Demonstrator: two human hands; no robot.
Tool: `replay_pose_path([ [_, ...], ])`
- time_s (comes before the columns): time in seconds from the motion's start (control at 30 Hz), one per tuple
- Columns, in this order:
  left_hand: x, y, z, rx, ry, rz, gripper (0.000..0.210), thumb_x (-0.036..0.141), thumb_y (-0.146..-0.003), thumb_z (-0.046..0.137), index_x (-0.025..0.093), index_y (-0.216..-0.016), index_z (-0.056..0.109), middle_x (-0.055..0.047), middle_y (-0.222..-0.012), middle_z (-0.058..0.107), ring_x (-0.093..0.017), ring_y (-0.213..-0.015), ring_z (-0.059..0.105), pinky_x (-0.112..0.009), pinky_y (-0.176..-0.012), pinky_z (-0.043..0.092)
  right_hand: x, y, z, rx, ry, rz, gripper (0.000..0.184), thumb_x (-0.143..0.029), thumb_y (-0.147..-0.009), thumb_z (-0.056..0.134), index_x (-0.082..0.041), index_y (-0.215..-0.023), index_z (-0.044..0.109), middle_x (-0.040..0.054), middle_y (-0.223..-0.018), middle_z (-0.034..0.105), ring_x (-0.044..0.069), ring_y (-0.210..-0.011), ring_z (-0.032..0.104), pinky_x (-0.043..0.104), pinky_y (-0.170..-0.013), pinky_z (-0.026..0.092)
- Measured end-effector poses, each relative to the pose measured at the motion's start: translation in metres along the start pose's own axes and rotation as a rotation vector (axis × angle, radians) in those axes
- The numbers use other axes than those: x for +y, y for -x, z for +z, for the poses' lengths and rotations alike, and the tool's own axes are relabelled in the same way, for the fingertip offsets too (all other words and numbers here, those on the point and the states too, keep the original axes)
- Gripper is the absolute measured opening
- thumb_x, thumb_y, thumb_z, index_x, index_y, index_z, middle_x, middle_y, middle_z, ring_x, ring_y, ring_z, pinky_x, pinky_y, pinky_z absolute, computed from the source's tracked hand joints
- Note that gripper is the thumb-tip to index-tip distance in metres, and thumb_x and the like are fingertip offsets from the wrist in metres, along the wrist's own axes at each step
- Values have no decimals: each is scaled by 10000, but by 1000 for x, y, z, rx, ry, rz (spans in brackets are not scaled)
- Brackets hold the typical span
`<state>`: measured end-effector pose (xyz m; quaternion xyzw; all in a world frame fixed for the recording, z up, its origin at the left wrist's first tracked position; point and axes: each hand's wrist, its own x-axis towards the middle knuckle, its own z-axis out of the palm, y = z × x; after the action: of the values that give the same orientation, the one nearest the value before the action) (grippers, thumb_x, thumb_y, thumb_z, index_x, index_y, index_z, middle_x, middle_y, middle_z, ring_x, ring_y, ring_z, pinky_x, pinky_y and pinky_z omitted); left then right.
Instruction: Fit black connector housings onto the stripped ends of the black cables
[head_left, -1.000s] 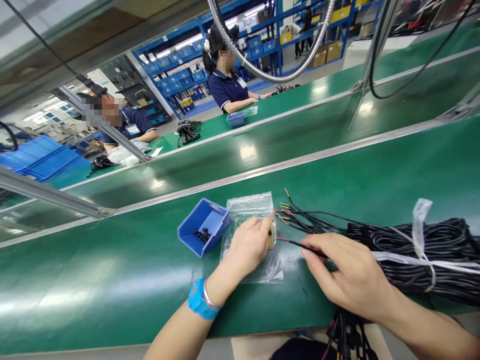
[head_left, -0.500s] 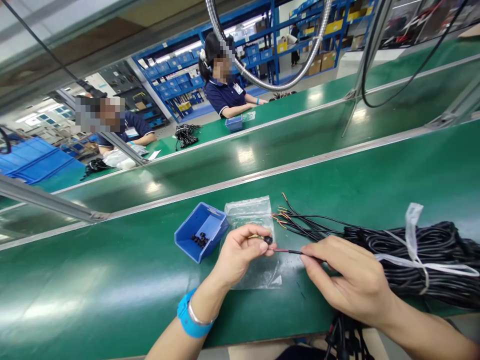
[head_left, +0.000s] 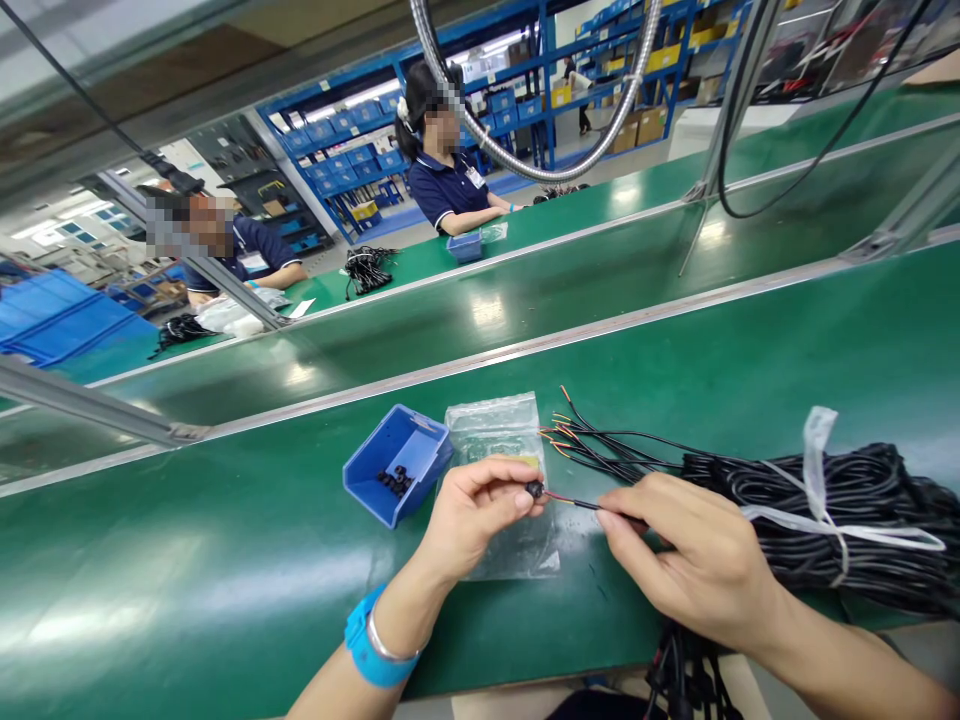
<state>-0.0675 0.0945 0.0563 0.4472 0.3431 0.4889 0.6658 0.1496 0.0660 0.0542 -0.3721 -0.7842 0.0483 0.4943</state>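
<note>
Between thumb and fingers, my left hand [head_left: 480, 510] pinches a small round black connector [head_left: 534, 489]. My right hand [head_left: 686, 550] grips a black cable [head_left: 585, 504] near its end, where thin red and yellowish wires come out and meet the connector. Whether the wires sit inside it or only touch it I cannot tell. Under my left hand lies a clear plastic bag [head_left: 491, 425]. A blue bin [head_left: 360, 470] holding several small black parts [head_left: 395, 482] stands left of the bag.
A tied bundle of black cables [head_left: 840, 500] lies on the right of the green bench [head_left: 187, 560], its bare wire ends pointing left. More cables [head_left: 686, 670] hang at the front edge. Beyond a metal rail [head_left: 465, 362], two people [head_left: 450, 180] sit at another green bench.
The wire ends, earlier at the lower edge of the connector by my left fingertips, now line up with its right side. The connector has turned slightly. Both hands stay nearly in place.
</note>
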Motion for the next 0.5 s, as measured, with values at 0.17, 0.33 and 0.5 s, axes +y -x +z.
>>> replay_pose_path([
  [0.17,1,0,-1,-14,-140,73,165,157,-704,829,210,-860,814,-39,-865,709,-124,-696,701,-222,-650,607,0,0,0,-5,6,7,89,-85,-863,584,-143,-863,652,20,-659,627,122,-550,559,266,-545,457],
  [0.33,1,4,2,-53,-317,137,179,117,-716,799,209,-869,813,-53,-837,707,-132,-728,683,-214,-652,571,0,-2,0,-20,13,-8,102,-105,-885,559,-165,-877,641,7,-653,621,119,-549,546,257,-543,447],
  [0.5,-10,8,12,-28,-240,-54,236,194,-657,861,165,-878,783,-46,-753,727,-145,-652,704,-219,-605,567,1,1,2,-117,12,-41,103,-104,-914,532,-155,-880,616,33,-710,624,143,-627,556,284,-605,440],
])
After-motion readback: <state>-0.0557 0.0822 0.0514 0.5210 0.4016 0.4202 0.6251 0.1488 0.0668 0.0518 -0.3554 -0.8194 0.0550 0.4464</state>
